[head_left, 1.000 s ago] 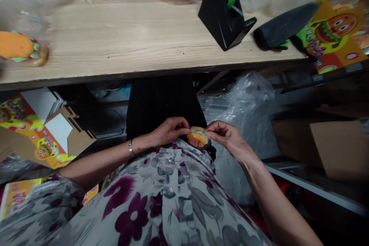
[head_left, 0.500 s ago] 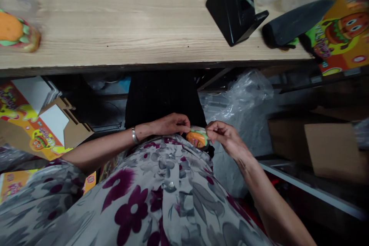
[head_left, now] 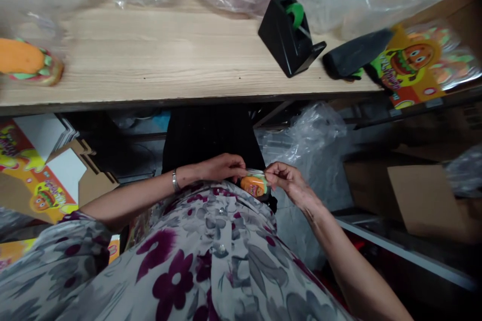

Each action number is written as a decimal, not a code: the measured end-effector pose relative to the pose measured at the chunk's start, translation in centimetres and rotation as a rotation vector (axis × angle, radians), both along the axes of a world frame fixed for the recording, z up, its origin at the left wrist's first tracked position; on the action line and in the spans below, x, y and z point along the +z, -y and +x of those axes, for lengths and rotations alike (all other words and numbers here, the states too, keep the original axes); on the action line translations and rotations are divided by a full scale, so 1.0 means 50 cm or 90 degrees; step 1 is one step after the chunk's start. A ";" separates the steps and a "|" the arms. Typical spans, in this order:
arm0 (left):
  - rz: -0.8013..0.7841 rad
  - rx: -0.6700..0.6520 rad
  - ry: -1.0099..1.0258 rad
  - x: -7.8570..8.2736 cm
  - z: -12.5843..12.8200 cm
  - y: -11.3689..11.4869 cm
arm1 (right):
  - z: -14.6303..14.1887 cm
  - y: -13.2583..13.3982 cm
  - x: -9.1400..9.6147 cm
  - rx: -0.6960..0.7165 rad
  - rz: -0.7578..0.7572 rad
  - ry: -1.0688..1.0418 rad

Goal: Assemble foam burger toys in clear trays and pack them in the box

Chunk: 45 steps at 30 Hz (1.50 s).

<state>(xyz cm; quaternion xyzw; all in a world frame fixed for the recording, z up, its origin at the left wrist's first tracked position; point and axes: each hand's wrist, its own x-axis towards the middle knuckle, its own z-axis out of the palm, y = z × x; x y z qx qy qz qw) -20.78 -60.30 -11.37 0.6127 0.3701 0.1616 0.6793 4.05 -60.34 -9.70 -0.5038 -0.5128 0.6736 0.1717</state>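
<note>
Left hand (head_left: 222,168) and right hand (head_left: 284,180) pinching, probably, the clear film (head_left: 256,172) around an orange burger-shaped toy (head_left: 254,185), held against the floral shirt (head_left: 211,256), below the near edge of the counter (head_left: 150,55). Risk: a slackened pinch dropping the toy, or a hard tug tearing the film.

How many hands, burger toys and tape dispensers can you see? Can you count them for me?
Hands (left hand, right hand): 2
Burger toys (held burger toy, far burger toy): 2
Tape dispensers (tape dispenser): 1
Total: 5
</note>
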 end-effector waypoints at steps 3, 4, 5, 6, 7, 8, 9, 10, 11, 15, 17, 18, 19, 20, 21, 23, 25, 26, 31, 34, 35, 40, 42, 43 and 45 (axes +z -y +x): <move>0.006 0.044 -0.001 -0.005 0.007 0.022 | -0.002 0.009 -0.003 -0.006 -0.019 0.003; 0.004 0.048 0.003 -0.008 0.008 0.027 | -0.003 0.013 -0.005 -0.013 -0.020 0.004; 0.003 0.049 0.006 -0.011 0.009 0.031 | -0.004 0.018 -0.009 -0.025 -0.016 0.004; 0.000 0.047 0.004 -0.014 0.011 0.034 | -0.005 0.023 -0.012 -0.040 -0.011 0.003; -0.005 0.049 -0.004 -0.017 0.012 0.035 | -0.006 0.028 -0.016 -0.056 -0.007 0.001; -0.011 0.052 -0.013 -0.018 0.013 0.034 | -0.006 0.032 -0.017 -0.071 -0.005 0.000; -0.018 0.054 -0.017 -0.017 0.014 0.032 | -0.006 0.035 -0.016 -0.080 -0.007 -0.005; -0.025 0.052 -0.010 -0.013 0.014 0.029 | -0.006 0.036 -0.011 -0.082 -0.009 -0.014; -0.030 0.045 0.010 -0.004 0.012 0.024 | -0.007 0.033 -0.002 -0.080 -0.003 -0.027; 0.067 0.039 0.119 0.053 -0.011 -0.018 | -0.016 -0.007 0.056 -0.058 0.139 -0.077; 0.156 0.061 0.109 0.075 -0.024 -0.048 | -0.028 -0.039 0.072 -0.059 0.210 -0.087; 0.173 0.066 0.096 0.079 -0.028 -0.063 | -0.035 -0.055 0.071 -0.066 0.218 -0.098; 0.163 0.068 0.085 0.077 -0.031 -0.077 | -0.042 -0.069 0.063 -0.077 0.205 -0.113; 0.130 0.076 0.075 0.069 -0.032 -0.088 | -0.049 -0.080 0.049 -0.090 0.175 -0.129; 0.081 0.084 0.066 0.058 -0.031 -0.096 | -0.056 -0.088 0.031 -0.102 0.138 -0.141; -0.018 0.121 0.049 0.029 -0.026 -0.104 | -0.066 -0.091 -0.008 -0.121 0.069 -0.148; -0.093 0.174 0.041 0.004 -0.020 -0.103 | -0.071 -0.084 -0.041 -0.145 0.026 -0.153; -0.115 0.196 0.044 -0.004 -0.018 -0.100 | -0.071 -0.078 -0.051 -0.162 0.015 -0.156; -0.113 0.224 0.086 -0.008 -0.013 -0.084 | -0.069 -0.052 -0.054 -0.218 0.012 -0.142; -0.110 0.239 0.075 -0.008 -0.009 -0.075 | -0.072 -0.043 -0.052 -0.225 0.019 -0.140; -0.117 0.252 0.073 -0.010 -0.007 -0.073 | -0.072 -0.041 -0.055 -0.226 0.015 -0.143; -0.188 0.222 0.105 -0.012 -0.014 -0.087 | -0.056 -0.051 -0.053 -0.140 -0.048 -0.130; -0.176 0.170 0.095 -0.006 -0.021 -0.105 | -0.049 -0.069 -0.036 -0.057 -0.032 -0.086; -0.157 0.146 0.087 -0.003 -0.023 -0.115 | -0.048 -0.079 -0.026 -0.027 -0.011 -0.060; -0.102 0.104 0.067 0.003 -0.022 -0.137 | -0.053 -0.098 -0.008 0.003 0.035 -0.023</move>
